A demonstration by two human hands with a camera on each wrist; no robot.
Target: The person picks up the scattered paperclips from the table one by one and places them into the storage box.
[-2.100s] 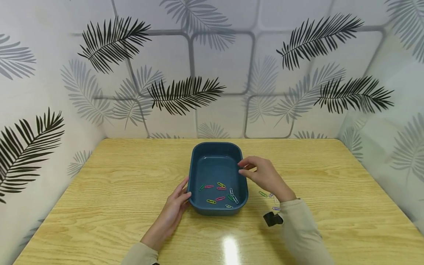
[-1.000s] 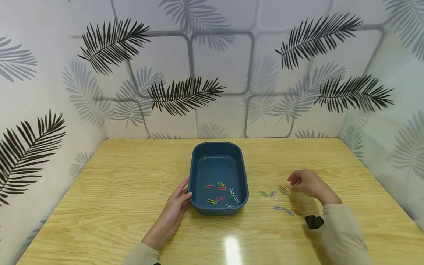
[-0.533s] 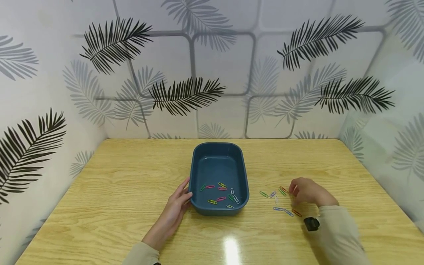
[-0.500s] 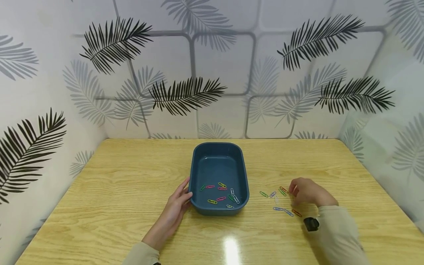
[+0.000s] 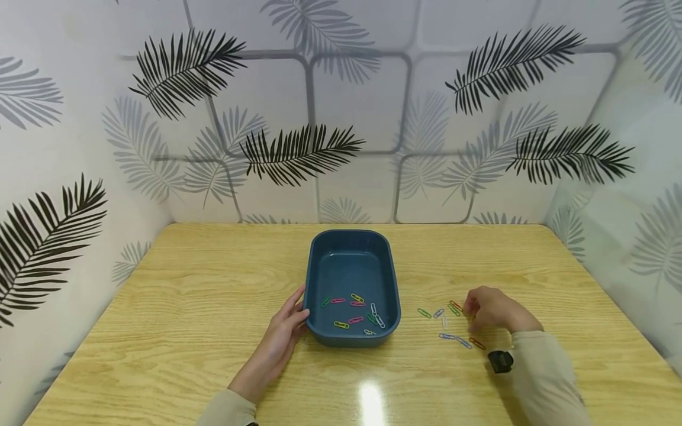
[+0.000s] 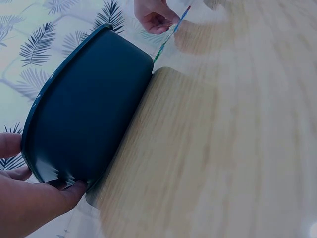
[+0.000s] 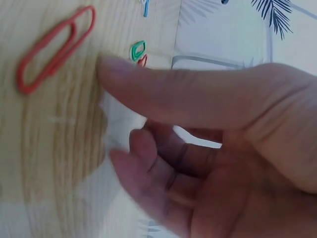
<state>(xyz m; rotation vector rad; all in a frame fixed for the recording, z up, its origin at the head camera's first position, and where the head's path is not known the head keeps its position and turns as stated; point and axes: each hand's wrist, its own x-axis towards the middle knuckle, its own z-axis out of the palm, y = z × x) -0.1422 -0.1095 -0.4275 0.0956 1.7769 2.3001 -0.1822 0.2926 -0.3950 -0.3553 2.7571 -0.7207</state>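
A dark blue rectangular tray (image 5: 351, 284) holds several coloured paper clips (image 5: 356, 320) in its near half. My left hand (image 5: 279, 337) grips its left side, thumb at the rim; the left wrist view shows fingers against its wall (image 6: 94, 104). My right hand (image 5: 492, 310) is low over the table, right of the tray, beside a red paper clip (image 5: 456, 305) and a green paper clip (image 5: 454, 309). In the right wrist view its thumb and bent fingers (image 7: 138, 193) stand apart, with nothing visible between them. Another red paper clip (image 7: 54, 49) lies near the thumb tip.
Between tray and right hand lie more loose paper clips: a light green clip (image 5: 424, 313), a lilac clip (image 5: 438, 313), a white clip (image 5: 444, 322) and a blue clip (image 5: 464, 342). Behind the wooden table (image 5: 224, 266) rises a leaf-patterned wall (image 5: 351, 195).
My right hand has moved from the tray's right rim out to the loose paper clips on the right, then lowered slightly to the table. The left hand and tray have stayed put.
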